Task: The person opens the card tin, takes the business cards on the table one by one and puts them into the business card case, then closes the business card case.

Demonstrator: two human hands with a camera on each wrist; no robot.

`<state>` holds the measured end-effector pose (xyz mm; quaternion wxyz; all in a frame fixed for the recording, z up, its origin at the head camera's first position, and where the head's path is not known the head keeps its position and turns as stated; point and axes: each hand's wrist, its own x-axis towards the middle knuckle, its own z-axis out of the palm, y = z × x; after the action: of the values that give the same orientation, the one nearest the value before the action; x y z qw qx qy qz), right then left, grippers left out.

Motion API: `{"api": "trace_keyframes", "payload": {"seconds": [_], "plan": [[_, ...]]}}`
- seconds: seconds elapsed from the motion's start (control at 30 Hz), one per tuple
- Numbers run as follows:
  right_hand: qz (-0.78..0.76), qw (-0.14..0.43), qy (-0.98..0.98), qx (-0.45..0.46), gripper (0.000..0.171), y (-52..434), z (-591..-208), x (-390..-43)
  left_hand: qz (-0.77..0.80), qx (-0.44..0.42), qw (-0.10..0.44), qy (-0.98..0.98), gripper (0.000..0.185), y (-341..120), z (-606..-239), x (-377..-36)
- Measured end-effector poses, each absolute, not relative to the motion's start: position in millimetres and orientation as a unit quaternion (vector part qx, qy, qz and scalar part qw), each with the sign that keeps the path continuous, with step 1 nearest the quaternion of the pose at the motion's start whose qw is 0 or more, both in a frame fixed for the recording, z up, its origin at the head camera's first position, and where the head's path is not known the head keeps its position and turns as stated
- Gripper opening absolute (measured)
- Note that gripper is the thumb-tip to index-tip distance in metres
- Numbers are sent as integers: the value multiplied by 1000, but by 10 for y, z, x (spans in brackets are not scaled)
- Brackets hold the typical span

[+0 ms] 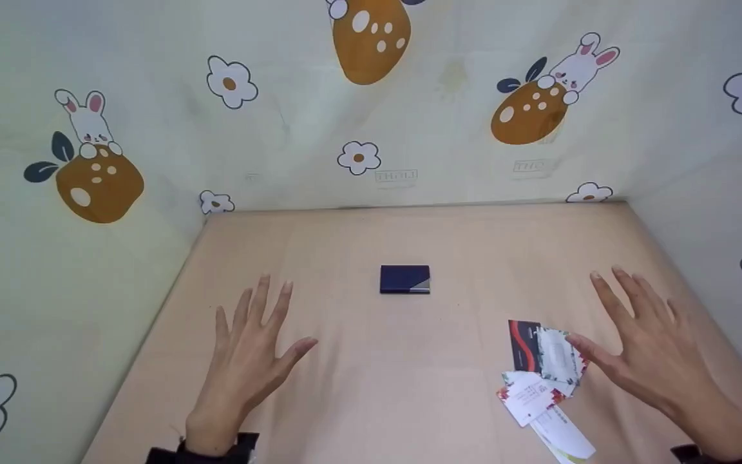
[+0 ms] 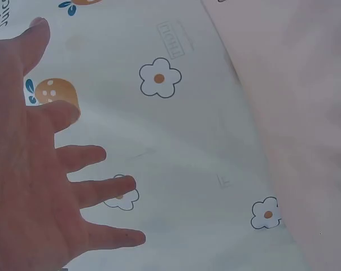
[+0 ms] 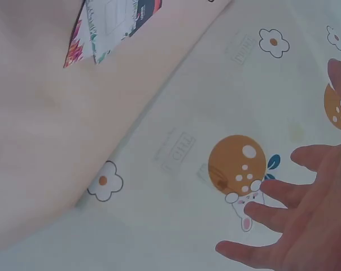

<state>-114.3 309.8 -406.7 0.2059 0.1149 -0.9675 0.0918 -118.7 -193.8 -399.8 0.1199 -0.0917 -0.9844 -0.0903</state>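
Cards (image 1: 542, 380) just beside R hand (image 1: 651, 351); L hand (image 1: 248, 357) apart; both flat, fingers spread.

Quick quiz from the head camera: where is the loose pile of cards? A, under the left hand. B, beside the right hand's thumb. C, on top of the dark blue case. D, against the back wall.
B: the cards lie scattered by the right hand, apart from the dark blue case.

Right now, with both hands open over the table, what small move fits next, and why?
Probably the right hand drops onto the loose cards: its thumb is already beside them, both hands hold nothing, and the blue card case lies shut, beyond the left hand.
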Motion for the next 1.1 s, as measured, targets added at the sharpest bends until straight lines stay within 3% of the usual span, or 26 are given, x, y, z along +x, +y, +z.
{"api": "trace_keyframes", "payload": {"seconds": [0.6,1.1], "plan": [[96,217,-955,179,93,2696,-4055,-1376,-91,-165,204,-961,79,-1708,-4107,-1303],[99,259,-934,225,95,2514,-4149,-1578,-113,-232,277,-926,77,-1504,-4222,-1486]]}}
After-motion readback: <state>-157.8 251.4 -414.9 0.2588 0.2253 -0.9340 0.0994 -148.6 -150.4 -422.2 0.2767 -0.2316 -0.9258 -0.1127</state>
